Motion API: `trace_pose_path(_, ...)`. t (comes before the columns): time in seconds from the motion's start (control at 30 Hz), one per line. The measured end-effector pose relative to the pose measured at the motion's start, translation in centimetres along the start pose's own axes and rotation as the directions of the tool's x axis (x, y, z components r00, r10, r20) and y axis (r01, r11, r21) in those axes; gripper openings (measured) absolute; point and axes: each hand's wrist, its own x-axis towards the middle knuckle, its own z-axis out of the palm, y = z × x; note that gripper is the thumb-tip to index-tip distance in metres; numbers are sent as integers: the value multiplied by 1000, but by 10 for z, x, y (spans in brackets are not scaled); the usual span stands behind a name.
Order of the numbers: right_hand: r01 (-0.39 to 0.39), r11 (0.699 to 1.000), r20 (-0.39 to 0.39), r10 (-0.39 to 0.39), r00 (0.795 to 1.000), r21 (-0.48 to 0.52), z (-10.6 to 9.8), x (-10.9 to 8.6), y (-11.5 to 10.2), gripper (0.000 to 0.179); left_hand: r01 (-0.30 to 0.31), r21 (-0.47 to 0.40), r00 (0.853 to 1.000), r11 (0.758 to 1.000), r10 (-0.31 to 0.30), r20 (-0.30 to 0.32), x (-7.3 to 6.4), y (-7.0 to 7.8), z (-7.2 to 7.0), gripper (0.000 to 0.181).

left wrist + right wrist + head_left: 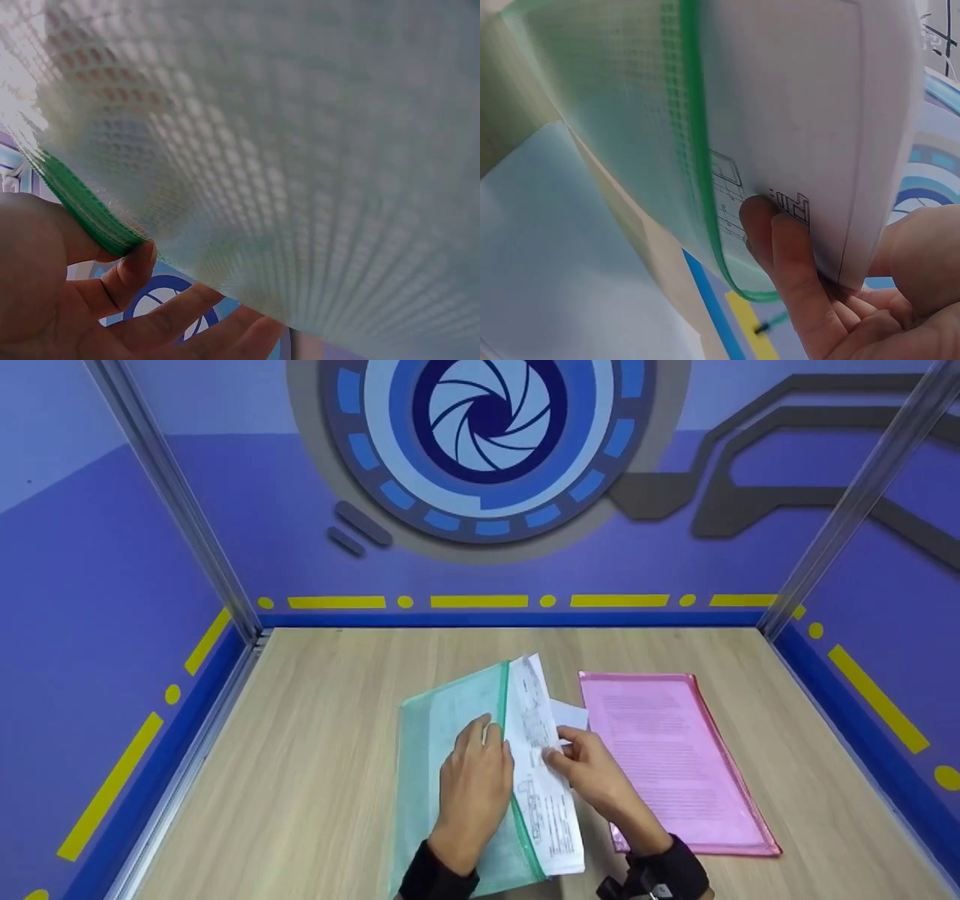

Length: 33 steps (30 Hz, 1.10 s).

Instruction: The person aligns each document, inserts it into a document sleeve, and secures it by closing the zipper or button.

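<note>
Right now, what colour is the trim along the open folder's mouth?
The trim is bright green; the right wrist view shows it best.

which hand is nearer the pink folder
Right. The right hand grips the white papers just left of the pink folder; the left hand is farther left, holding the green folder.

Purple walls (232,502), wood-grain tabletop (322,765)

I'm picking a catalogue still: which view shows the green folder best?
The head view: the green folder is nearly whole, papers protruding. The left wrist shows close mesh and green edging; the right wrist, only part.
</note>
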Motion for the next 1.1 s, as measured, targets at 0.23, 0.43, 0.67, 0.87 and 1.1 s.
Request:
trace_pose_path(0.23,18,997,9,-18,1000,-78,6,0,4,31,-12,-14,999,1000,11,-44,-1,6,3,28)
trace_pose_path(0.43,41,994,8,-41,999,-102,13,1,6,26,-68,-20,990,998,64,-128,-3,9,5,22)
trace_pose_path(0.67,102,976,-17,-107,994,-195,19,0,6,21,-74,-35,991,997,69,-115,-6,13,5,22)
trace_pose_path(0.87,115,949,0,-121,993,-292,26,2,8,5,-153,-14,976,988,148,-158,-12,21,11,14)
trace_pose_path(1.1,112,940,-9,-122,993,-321,30,3,9,7,-155,-30,977,987,149,-151,-12,22,11,13)
